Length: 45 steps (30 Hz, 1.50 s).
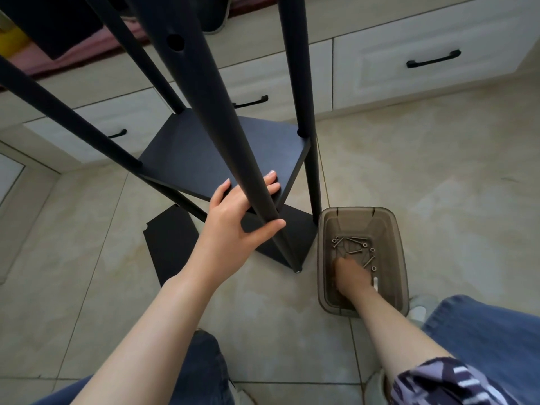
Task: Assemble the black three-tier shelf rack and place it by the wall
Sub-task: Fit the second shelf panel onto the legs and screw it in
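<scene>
**Left braces the pole, right digs for a screw**

Here's the rack (304,159), half built and standing on the tiled floor (423,171) just in front of the knees, its poles rising steeply up towards the camera. The near pole (233,135) is the one to watch. Its long axis runs from its foot low in the centre up and away to the left, with an open bolt hole high on it. One shelf board (210,150) is set between the poles low down.

The left hand (242,211) is right on that pole. Its fingers lie nearly straight on the board's near corner, the thumb is spread on the near side, and the pole sits in the fork between. It looks more like a brace than a closed grip.

The screws (355,244) lie just right of the rack, in a smoky translucent bin (356,210) that almost touches the right-hand pole. The right hand (350,273) is down inside it, clearly the nearer one. Its fingertips are among the fasteners, but through the tinted wall and the blur I can't tell whether it has one.

So the fixing likely has to travel left, from the bin to the held pole.

A loose board (169,247) lies flat on the floor on the left, partly under the rack. White drawers (380,71) run along the far side.
</scene>
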Each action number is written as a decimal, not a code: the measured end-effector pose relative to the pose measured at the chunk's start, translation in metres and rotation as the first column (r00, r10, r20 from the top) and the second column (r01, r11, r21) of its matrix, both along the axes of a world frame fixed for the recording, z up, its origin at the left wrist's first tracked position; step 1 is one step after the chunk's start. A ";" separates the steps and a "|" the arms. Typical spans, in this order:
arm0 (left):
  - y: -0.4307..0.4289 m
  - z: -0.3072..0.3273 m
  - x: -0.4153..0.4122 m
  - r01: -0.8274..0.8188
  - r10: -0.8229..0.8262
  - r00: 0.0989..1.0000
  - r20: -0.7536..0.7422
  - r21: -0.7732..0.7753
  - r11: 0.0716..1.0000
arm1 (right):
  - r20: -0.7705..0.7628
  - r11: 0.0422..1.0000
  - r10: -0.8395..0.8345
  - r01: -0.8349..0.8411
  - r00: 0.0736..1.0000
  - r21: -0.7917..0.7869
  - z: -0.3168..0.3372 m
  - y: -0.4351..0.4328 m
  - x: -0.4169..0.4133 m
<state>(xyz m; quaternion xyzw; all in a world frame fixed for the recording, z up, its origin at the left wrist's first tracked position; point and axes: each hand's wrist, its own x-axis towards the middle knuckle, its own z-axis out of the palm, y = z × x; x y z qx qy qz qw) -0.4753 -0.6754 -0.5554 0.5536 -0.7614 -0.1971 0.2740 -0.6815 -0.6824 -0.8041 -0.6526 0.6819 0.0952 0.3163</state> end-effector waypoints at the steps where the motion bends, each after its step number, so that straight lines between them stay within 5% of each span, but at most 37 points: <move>1: 0.000 0.000 0.000 -0.002 0.002 1.000 0.002 -0.001 1.000 | -0.003 1.000 0.003 -0.003 1.000 0.004 0.000 0.000 0.000; 5: 0.000 -0.001 0.000 -0.005 0.006 1.000 0.004 -0.006 1.000 | 0.029 1.000 -0.024 0.025 0.999 -0.013 -0.002 -0.001 -0.001; 10: 0.000 -0.001 0.000 -0.008 0.008 1.000 0.004 -0.003 1.000 | 0.230 0.961 -0.259 0.274 0.938 -0.037 -0.005 -0.005 -0.005; 14: -0.001 0.001 0.001 -0.004 0.003 1.000 0.006 0.027 1.000 | 0.451 0.875 -0.456 0.478 0.767 0.071 -0.002 -0.008 -0.012; 17: -0.001 0.004 0.000 -0.002 0.003 1.000 -0.006 0.065 0.998 | 0.610 0.761 -0.594 0.613 0.525 0.213 0.009 -0.007 -0.016; 26: 0.000 0.015 -0.004 -0.024 0.036 0.997 -0.067 0.177 0.984 | 0.861 0.674 -0.455 0.719 0.225 0.168 0.092 -0.014 -0.012; 34: -0.006 0.026 -0.001 -0.079 0.083 0.996 -0.023 0.138 0.987 | 0.934 0.819 -0.258 0.570 0.249 0.075 0.158 -0.029 0.037; 41: -0.022 0.046 0.019 -0.123 0.142 0.983 -0.118 0.154 0.980 | 0.900 0.881 -0.187 0.472 0.393 -0.023 0.173 -0.029 0.080; 45: -0.031 0.056 0.036 -0.114 0.148 0.971 -0.188 0.184 0.976 | 0.901 0.902 -0.168 0.432 0.400 -0.024 0.183 -0.036 0.097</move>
